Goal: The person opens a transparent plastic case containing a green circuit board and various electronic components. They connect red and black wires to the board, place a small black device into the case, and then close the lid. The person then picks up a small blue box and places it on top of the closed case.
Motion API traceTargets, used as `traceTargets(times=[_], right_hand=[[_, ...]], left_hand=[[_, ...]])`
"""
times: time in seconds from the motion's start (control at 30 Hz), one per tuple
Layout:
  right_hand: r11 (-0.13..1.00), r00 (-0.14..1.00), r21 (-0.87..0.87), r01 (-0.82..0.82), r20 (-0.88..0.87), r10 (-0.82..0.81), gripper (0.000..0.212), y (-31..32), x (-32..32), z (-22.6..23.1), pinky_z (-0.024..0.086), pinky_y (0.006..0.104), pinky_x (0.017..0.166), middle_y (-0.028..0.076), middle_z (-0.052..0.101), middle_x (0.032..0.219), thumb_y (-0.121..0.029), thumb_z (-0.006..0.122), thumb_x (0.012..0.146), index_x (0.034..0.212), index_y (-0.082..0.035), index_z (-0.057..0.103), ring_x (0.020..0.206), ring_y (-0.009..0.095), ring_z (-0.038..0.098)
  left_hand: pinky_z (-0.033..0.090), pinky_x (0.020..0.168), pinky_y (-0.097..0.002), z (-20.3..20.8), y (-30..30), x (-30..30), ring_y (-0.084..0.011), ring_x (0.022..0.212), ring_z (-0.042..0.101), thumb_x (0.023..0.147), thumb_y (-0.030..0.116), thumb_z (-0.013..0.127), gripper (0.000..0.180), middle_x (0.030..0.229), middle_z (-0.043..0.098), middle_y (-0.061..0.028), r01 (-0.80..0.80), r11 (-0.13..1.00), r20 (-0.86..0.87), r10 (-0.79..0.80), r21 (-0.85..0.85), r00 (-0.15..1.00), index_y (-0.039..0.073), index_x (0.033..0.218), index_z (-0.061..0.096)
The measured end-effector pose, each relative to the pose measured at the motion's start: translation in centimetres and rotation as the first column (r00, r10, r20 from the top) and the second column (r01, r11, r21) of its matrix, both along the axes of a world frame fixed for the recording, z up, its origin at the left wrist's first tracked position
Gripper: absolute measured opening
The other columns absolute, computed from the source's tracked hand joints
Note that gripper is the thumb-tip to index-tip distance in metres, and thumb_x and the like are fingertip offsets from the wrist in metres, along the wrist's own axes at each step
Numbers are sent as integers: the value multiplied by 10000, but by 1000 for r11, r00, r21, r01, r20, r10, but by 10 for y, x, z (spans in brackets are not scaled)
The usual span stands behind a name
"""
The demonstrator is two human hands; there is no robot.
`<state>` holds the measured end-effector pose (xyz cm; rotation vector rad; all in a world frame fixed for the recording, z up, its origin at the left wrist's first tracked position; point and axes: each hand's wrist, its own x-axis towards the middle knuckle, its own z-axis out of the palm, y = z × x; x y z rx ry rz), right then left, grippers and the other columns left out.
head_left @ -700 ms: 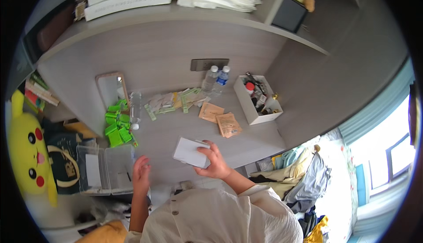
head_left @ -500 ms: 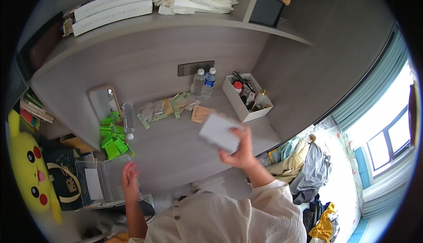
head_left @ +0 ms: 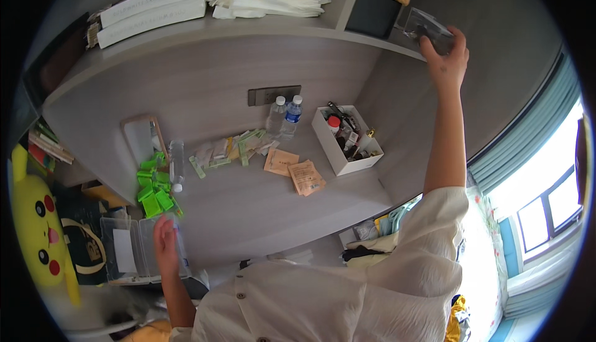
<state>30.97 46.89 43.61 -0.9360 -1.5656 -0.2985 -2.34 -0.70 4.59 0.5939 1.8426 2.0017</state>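
At the upper right my right hand (head_left: 448,63) is raised to the shelf compartment, its fingers closed round a clear plastic box (head_left: 431,30) that looks greyish and see-through. My left hand (head_left: 165,243) hovers by the desk's front left edge, fingers loosely apart and nothing visible in them. Behind it sits an open clear plastic case (head_left: 146,243) with a white card (head_left: 123,250) inside. Bright green plastic pieces (head_left: 152,193) are heaped just beyond that hand. Two peach-coloured packets (head_left: 307,177) lie mid-desk, beside a spread of small green and white packets (head_left: 226,146).
Two water bottles (head_left: 290,117) stand by the wall socket (head_left: 273,95). A white box (head_left: 347,140) of small items is to their right. A lying bottle (head_left: 177,165) and a mirror (head_left: 144,140) are on the left. Overhead, the shelf (head_left: 248,28) holds white boxes and tissues.
My right hand has moved from over the desk up and right to the shelf compartment, box in hand. The second peach packet now shows fully. My left hand has shifted slightly left and down.
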Motion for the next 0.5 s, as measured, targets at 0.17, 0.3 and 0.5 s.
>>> traceTargets(times=[0.17, 0.3, 0.5], right_hand=[[960, 971, -156, -230, 25, 237, 755, 103, -5, -11, 470, 391, 922, 209, 594, 1130, -443, 815, 686, 1293, -92, 536, 1052, 329, 595], [921, 928, -130, -368, 16, 373, 730, 119, -19, -19, 474, 306, 865, 137, 614, 1104, -360, 812, 767, 1316, -13, 479, 1008, 206, 594], [770, 793, -207, -603, -53, 607, 714, 154, -38, -35, 396, 307, 991, 163, 523, 1305, -267, 682, 918, 1460, -24, 285, 1176, 210, 515]], left_hand=[[397, 1012, -323, -10, 10, 7, -175, 1148, 519, 978, 153, 541, 397, 1214, 567, -90, -14, 1000, -60, 13, -8, 998, 53, 1356, 469], [402, 996, -307, -4, 8, 19, -163, 1138, 526, 968, 99, 541, 364, 1210, 570, -83, -33, 998, 0, 33, 45, 999, 45, 1325, 500], [432, 926, -268, -32, -28, 22, -128, 1088, 536, 970, 85, 532, 306, 1203, 571, -53, -120, 986, -114, 106, -115, 988, 37, 1272, 536]])
